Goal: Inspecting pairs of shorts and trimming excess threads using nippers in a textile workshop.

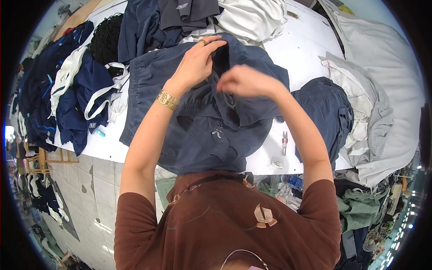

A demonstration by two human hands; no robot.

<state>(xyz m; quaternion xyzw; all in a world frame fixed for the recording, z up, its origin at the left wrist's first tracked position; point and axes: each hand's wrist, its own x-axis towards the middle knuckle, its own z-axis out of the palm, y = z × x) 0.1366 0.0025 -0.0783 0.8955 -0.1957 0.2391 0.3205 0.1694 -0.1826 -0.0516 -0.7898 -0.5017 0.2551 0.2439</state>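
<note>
left hand point(196, 63) pinches the waistband of the navy shorts point(202, 121) spread on the white table point(306, 54) | right hand point(245, 81) closed on a fold just beside it, grip unclear | keep fabric taut, thread snips point(284, 142) near

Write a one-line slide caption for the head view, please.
Both hands, left hand and right hand, grip a navy blue garment on a white table, small snips nearby.
</note>
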